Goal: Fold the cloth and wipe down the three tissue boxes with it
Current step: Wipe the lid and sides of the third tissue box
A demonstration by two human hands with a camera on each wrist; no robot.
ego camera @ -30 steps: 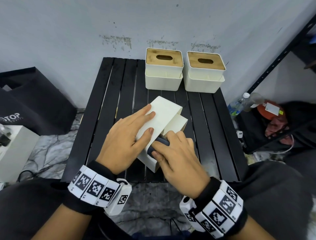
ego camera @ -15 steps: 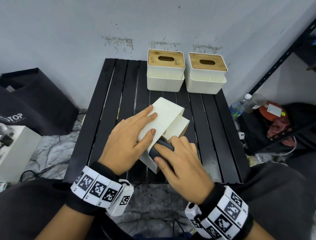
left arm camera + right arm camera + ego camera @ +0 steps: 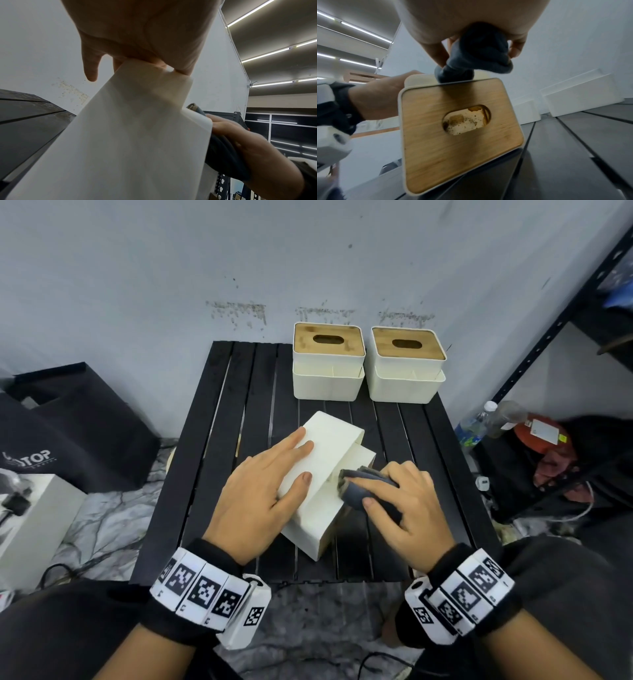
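Observation:
A cream tissue box [image 3: 325, 446] lies on its side in the middle of the black slatted table [image 3: 233, 440]. Its wooden lid [image 3: 453, 135] with the oval slot faces me. My left hand [image 3: 263, 487] rests flat on the box, fingers straight and thumb on its upper face. My right hand [image 3: 376, 491] grips a folded dark grey cloth [image 3: 356, 491] and presses it against the box's right side, by the step. The cloth [image 3: 479, 54] bulges between the right hand's fingers. Two more tissue boxes [image 3: 328, 361] [image 3: 406, 364] stand upright at the table's back edge.
A grey wall rises directly behind the table. A black bag [image 3: 78, 422] and a white carton [image 3: 30, 515] sit on the floor to the left. A black metal shelf [image 3: 548, 337] with bottles [image 3: 479, 419] and a red object stands to the right.
My right hand has slid the cloth to the right along the box, from its near part to the step, and more cloth now shows. The left hand has stayed on the box.

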